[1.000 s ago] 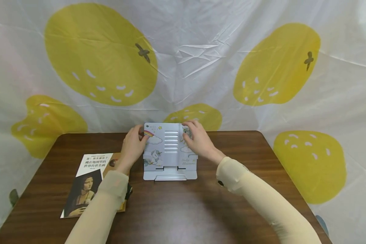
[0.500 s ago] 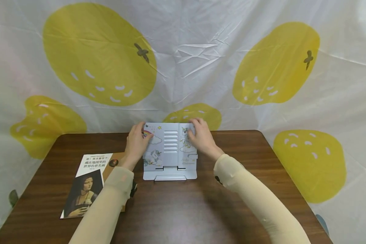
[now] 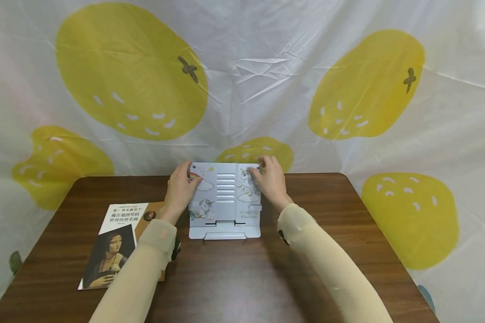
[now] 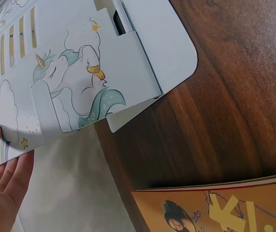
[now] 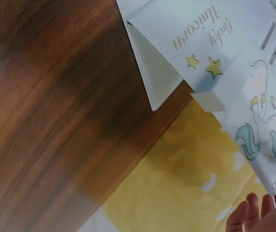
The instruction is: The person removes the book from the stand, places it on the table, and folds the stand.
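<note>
A white metal book stand [image 3: 225,208] with unicorn, cloud and rainbow prints stands tilted up on its flat base near the table's far edge. Slots run down its middle, and a page ledge sits at the front. My left hand [image 3: 180,190] grips the panel's upper left edge, thumb on the printed face and fingers behind, as the left wrist view shows. At the upper right corner my right hand [image 3: 273,181] pinches the panel, its thumb in front and fingers curling round the back edge. A folded side clip [image 5: 222,94] shows in the right wrist view.
A book [image 3: 115,251] with a portrait on its cover lies left of the stand, partly under my left sleeve. The brown wooden table [image 3: 327,233] ends close behind the stand, where a white curtain [image 3: 262,103] with yellow fruit prints hangs.
My right hand has slid outward to the right, from over the panel's face to its upper right corner. The left hand has moved slightly up along the left edge. The stand stays in place.
</note>
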Motion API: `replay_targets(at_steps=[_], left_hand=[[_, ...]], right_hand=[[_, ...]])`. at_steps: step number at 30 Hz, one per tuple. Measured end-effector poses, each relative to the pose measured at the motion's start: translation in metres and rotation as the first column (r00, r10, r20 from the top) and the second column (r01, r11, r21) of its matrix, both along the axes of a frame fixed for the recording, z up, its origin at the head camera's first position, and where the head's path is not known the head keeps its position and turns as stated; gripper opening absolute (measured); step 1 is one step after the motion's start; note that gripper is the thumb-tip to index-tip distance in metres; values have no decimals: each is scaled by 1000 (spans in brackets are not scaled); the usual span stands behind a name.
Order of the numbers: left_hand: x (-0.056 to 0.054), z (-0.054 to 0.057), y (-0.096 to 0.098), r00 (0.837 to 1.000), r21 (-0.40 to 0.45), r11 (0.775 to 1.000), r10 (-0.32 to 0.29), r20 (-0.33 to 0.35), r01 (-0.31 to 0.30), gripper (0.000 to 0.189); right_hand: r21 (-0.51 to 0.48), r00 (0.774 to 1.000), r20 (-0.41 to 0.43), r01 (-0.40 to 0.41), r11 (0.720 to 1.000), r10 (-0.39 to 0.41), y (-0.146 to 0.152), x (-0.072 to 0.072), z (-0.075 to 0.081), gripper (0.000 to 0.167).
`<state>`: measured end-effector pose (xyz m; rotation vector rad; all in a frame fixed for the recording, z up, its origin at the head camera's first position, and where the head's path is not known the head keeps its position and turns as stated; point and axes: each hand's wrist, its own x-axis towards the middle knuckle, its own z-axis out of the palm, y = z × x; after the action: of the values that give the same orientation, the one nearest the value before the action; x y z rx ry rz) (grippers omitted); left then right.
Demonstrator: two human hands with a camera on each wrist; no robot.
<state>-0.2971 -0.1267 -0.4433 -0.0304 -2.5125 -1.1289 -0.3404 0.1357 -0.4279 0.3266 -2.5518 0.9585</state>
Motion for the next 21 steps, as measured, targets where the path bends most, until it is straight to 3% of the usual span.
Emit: replay_targets(at_steps=[8,12,15,21], left_hand=[[1,1,1,1000,3,1000,-8,20,8,54],[-1,2,-2,1000,-8,1000,-6,20,6,55],[-2,4,-4,1000,-27,1000,-13,20,13,56],[-2,8,-3,998,-69,997,-17,67,22,58]], right_hand=[[-77,999,-9,41,996,-42,-4,1,-10,35],[-183,998,-26,56,982,-62,-10,8,-10,31],[-305,996,-28,76,949,-88,-17,15,-11,28],[-493,988,28,143,858,-149,-26,30,-15,23]])
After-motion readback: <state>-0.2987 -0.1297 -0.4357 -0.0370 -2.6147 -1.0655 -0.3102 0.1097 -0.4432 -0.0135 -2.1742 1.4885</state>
